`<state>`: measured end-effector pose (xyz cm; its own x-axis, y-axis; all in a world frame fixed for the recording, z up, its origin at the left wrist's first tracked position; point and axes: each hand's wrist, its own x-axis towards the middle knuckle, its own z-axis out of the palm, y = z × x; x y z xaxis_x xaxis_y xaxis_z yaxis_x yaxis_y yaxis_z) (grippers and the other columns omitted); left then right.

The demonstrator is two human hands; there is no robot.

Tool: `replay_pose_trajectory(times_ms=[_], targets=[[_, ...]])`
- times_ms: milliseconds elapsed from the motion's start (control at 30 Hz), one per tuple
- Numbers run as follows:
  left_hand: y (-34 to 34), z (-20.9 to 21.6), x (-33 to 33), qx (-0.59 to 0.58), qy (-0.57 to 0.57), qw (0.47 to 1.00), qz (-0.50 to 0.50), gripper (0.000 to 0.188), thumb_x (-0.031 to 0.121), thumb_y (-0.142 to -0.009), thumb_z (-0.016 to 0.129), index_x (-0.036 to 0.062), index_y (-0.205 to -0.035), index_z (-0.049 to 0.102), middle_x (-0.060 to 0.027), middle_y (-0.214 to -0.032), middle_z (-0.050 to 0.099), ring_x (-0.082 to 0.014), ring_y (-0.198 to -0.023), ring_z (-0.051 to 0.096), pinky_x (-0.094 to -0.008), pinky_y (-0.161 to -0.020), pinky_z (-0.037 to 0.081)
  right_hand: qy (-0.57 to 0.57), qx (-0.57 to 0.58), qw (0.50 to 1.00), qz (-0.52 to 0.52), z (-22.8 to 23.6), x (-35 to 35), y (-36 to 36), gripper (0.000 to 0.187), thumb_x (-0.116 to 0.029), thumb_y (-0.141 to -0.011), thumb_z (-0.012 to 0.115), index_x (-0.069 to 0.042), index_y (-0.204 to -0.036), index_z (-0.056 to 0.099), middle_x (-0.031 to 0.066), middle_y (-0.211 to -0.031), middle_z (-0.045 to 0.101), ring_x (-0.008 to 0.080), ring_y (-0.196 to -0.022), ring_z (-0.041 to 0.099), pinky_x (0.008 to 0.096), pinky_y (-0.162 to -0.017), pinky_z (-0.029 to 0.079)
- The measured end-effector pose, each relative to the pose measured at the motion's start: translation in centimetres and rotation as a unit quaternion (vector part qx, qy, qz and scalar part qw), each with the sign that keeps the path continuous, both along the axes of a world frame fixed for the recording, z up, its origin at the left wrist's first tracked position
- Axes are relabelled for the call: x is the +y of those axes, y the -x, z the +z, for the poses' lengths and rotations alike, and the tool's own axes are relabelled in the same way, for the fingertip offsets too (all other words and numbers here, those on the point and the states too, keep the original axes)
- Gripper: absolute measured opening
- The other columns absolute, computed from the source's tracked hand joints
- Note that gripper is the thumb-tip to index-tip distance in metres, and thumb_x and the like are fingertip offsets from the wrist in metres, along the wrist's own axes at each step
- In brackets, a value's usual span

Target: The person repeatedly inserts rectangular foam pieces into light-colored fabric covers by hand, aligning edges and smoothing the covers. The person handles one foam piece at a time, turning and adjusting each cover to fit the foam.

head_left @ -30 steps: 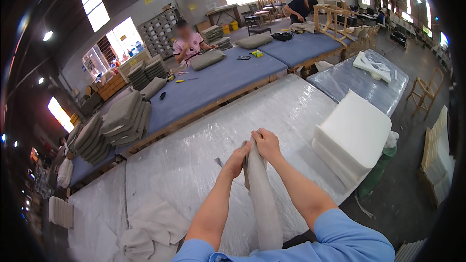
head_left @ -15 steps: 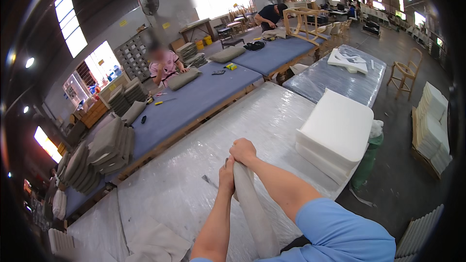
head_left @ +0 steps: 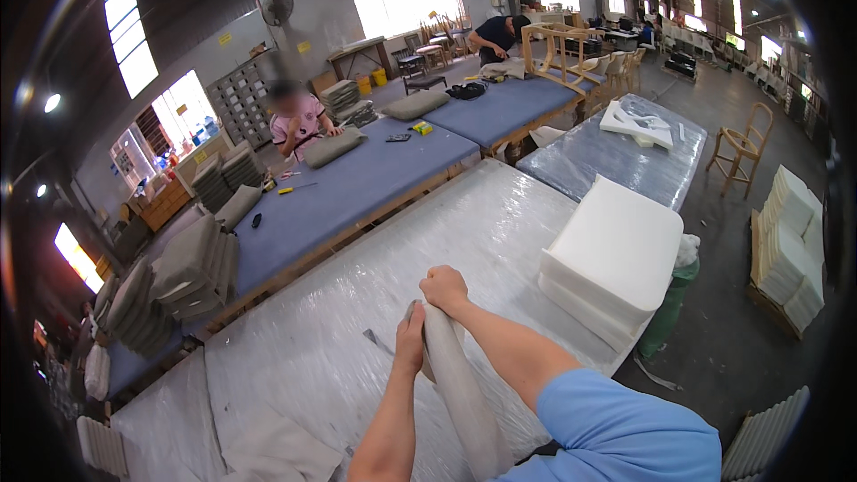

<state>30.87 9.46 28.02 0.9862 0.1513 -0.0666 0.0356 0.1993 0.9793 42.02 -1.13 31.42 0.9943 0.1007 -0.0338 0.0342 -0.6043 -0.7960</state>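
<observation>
A long, light grey fabric-covered piece [head_left: 457, 388], like a cushion seen edge-on, stands between my arms and runs from my body out over the plastic-wrapped table [head_left: 303, 357]. My left hand [head_left: 411, 339] presses along its left side near the far end, thumb up. My right hand [head_left: 444, 289] is closed in a fist at the far end's top, on the fabric edge. What lies inside the fist is hidden. A loose pale cloth [head_left: 278, 448] lies to the left, near the table's front. A small dark strip [head_left: 375, 339] lies beside my left hand.
White foam pads [head_left: 616, 254] are stacked at the table's right, beside a green sack [head_left: 665, 312]. Beyond stands a blue-topped table [head_left: 357, 187] with grey cushions [head_left: 196, 268]. Two people work there. A wooden chair [head_left: 743, 147] and more foam [head_left: 790, 250] stand on the right.
My right hand has lifted slightly away from my left, and the gap between them has widened. The whole view has shifted a little to the left.
</observation>
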Motion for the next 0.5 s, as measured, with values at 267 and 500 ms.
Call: replay_pose_trajectory(times_ms=[267, 500], targets=[[-1.0, -2.0, 1.9, -0.082, -0.054, 0.995, 0.009, 0.046, 0.031, -0.112, 0.052, -0.001, -0.145, 0.055, -0.0091, -0.141, 0.061, -0.0163, -0.125, 0.057, -0.0312, -0.107, 0.045, 0.033, -0.44, 0.896, 0.054, 1.4, -3.0, 3.0, 0.053, -0.062, -0.082, 0.072, -0.009, -0.088, 0.078, 0.0149, -0.09, 0.07, 0.0356, -0.088, 0.067, 0.0417, -0.086, 0.052], [-3.8, -3.6, 4.1, -0.179, -0.226, 0.955, 0.075, 0.038, 0.035, -0.11, 0.055, 0.005, -0.126, 0.072, -0.01, -0.125, 0.064, -0.0185, -0.115, 0.06, -0.031, -0.097, 0.047, 0.249, -0.072, 0.909, 0.326, 7.7, -2.4, 2.7, 0.043, -0.047, -0.085, 0.072, -0.007, -0.097, 0.079, 0.019, -0.1, 0.075, 0.0359, -0.098, 0.072, 0.0446, -0.086, 0.058]])
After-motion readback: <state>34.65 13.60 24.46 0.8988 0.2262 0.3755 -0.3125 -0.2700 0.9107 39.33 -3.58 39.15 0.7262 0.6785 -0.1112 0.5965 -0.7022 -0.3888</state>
